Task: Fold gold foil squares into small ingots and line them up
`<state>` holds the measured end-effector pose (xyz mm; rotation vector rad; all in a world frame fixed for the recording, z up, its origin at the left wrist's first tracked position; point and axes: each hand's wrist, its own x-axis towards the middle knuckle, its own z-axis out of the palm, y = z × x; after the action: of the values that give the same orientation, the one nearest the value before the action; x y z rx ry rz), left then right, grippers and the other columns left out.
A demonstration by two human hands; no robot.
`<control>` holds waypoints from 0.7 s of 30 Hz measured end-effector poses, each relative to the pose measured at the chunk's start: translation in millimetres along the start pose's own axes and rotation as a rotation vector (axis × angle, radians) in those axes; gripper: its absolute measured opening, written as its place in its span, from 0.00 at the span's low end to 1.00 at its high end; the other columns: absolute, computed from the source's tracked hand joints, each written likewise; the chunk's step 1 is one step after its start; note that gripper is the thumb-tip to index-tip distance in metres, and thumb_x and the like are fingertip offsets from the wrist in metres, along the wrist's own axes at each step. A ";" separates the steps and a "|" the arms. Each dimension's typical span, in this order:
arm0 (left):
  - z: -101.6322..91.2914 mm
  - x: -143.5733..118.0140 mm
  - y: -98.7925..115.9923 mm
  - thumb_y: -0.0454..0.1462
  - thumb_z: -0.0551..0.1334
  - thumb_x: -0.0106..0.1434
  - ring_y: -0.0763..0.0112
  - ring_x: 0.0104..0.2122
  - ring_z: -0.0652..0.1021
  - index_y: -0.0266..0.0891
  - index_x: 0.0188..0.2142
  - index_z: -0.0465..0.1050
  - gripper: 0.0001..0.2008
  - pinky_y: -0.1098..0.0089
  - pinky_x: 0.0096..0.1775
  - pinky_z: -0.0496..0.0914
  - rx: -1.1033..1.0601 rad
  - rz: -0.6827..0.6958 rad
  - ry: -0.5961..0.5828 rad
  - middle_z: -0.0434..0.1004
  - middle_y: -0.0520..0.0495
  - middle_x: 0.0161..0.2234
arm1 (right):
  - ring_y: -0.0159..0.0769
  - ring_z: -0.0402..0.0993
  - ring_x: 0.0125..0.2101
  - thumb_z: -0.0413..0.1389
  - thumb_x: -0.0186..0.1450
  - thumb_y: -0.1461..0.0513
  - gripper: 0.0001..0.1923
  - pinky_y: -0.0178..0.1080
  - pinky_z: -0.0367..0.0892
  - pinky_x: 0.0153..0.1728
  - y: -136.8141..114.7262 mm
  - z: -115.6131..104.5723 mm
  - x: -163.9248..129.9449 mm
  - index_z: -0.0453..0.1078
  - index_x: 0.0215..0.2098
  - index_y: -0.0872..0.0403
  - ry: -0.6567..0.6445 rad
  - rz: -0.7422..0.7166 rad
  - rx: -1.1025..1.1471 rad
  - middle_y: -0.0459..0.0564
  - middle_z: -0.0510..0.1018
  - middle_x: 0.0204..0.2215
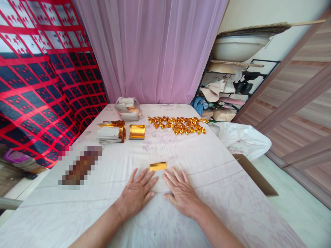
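A small gold foil paper rectangle (158,166) lies on the cloth-covered table, just beyond my fingertips. My left hand (138,193) rests palm down with its fingers spread, close to the paper's near left side. On the right, my right hand (181,191) is also flat and spread, its fingertips near the paper's right end. Neither hand holds anything. Farther off stand a short stack of gold foil sheets (137,132) and a larger stack of pale-backed gold papers (110,134). Several folded gold foil pieces (178,124) lie in rows at the far right.
A clear plastic bag of papers (127,108) sits at the table's far edge. At the left is a pixelated brown patch (81,167). A white plastic bag (243,137) and a cardboard piece (256,175) are beyond the right edge. A shelf rack (230,98) stands behind.
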<state>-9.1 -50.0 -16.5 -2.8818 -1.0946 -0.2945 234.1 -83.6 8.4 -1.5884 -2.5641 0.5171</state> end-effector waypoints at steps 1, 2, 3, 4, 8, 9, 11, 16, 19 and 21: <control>0.3 -0.2 -0.5 0.49 0.49 0.70 0.58 0.64 0.59 0.52 0.65 0.56 0.25 0.48 0.64 0.42 -0.008 0.000 -0.002 0.62 0.50 0.64 | 0.49 0.37 0.68 0.47 0.69 0.49 0.32 0.61 0.34 0.65 2.3 -1.9 -1.4 0.51 0.68 0.50 0.006 0.009 -0.008 0.49 0.52 0.68; 0.6 -0.2 -0.8 0.49 0.50 0.70 0.58 0.64 0.59 0.52 0.65 0.56 0.25 0.48 0.64 0.42 -0.014 0.000 -0.004 0.62 0.50 0.64 | 0.49 0.38 0.68 0.47 0.69 0.49 0.31 0.61 0.35 0.65 4.4 -4.3 -2.2 0.53 0.67 0.50 0.017 0.019 -0.016 0.49 0.54 0.67; 0.9 -0.1 -0.6 0.49 0.50 0.70 0.57 0.64 0.59 0.52 0.64 0.56 0.25 0.48 0.64 0.43 -0.020 -0.002 -0.004 0.62 0.50 0.64 | 0.49 0.41 0.67 0.48 0.69 0.50 0.30 0.60 0.37 0.65 6.5 -7.2 -2.0 0.55 0.66 0.50 0.036 0.032 -0.025 0.50 0.56 0.66; 0.9 0.2 0.0 0.49 0.51 0.70 0.57 0.64 0.60 0.51 0.64 0.58 0.25 0.47 0.64 0.44 -0.025 -0.006 -0.003 0.62 0.49 0.63 | 0.48 0.44 0.67 0.48 0.69 0.52 0.27 0.59 0.39 0.64 8.6 -10.2 -0.6 0.58 0.64 0.50 0.063 0.049 -0.028 0.51 0.59 0.65; -2.8 5.2 4.3 0.47 0.54 0.68 0.55 0.62 0.62 0.48 0.59 0.66 0.21 0.47 0.62 0.51 -0.062 -0.051 0.024 0.63 0.45 0.63 | 0.39 0.68 0.55 0.45 0.68 0.62 0.21 0.44 0.61 0.56 19.9 -20.2 18.3 0.68 0.57 0.51 0.208 0.140 0.044 0.52 0.73 0.55; -4.6 7.6 4.9 0.45 0.55 0.67 0.55 0.62 0.63 0.47 0.57 0.68 0.20 0.47 0.62 0.52 -0.079 -0.068 0.030 0.64 0.45 0.62 | 0.38 0.71 0.53 0.44 0.68 0.63 0.20 0.42 0.64 0.54 23.7 -21.4 25.2 0.70 0.54 0.51 0.245 0.177 0.080 0.51 0.76 0.52; -8.4 13.6 4.8 0.43 0.56 0.67 0.56 0.60 0.65 0.45 0.55 0.69 0.18 0.47 0.61 0.54 -0.120 -0.110 0.041 0.65 0.44 0.61 | 0.38 0.74 0.48 0.45 0.66 0.64 0.19 0.40 0.67 0.51 31.7 -22.4 38.8 0.73 0.50 0.51 0.301 0.247 0.167 0.51 0.78 0.48; -11.6 29.5 1.6 0.41 0.58 0.66 0.59 0.49 0.74 0.41 0.54 0.69 0.18 0.49 0.57 0.62 -0.227 -0.268 0.110 0.75 0.42 0.50 | 0.38 0.78 0.41 0.48 0.64 0.62 0.15 0.40 0.71 0.45 44.9 -17.2 57.0 0.77 0.41 0.50 0.271 0.284 0.473 0.46 0.82 0.39; -9.1 32.8 3.2 0.42 0.60 0.64 0.59 0.47 0.75 0.43 0.53 0.70 0.18 0.50 0.56 0.62 -0.274 -0.274 0.129 0.77 0.43 0.47 | 0.37 0.79 0.35 0.50 0.63 0.59 0.15 0.38 0.73 0.38 45.8 -10.8 57.2 0.77 0.41 0.51 0.241 0.306 0.639 0.47 0.82 0.37; -7.2 31.9 5.1 0.44 0.62 0.63 0.58 0.47 0.75 0.43 0.52 0.71 0.19 0.50 0.56 0.61 -0.292 -0.260 0.139 0.77 0.44 0.46 | 0.36 0.78 0.33 0.51 0.63 0.58 0.15 0.37 0.74 0.33 45.2 -7.3 56.2 0.77 0.43 0.52 0.230 0.319 0.724 0.48 0.82 0.38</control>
<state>16.5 -33.8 -3.2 -2.8952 -1.5143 -0.7112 248.7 -14.0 -5.4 -1.6286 -1.6645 1.0624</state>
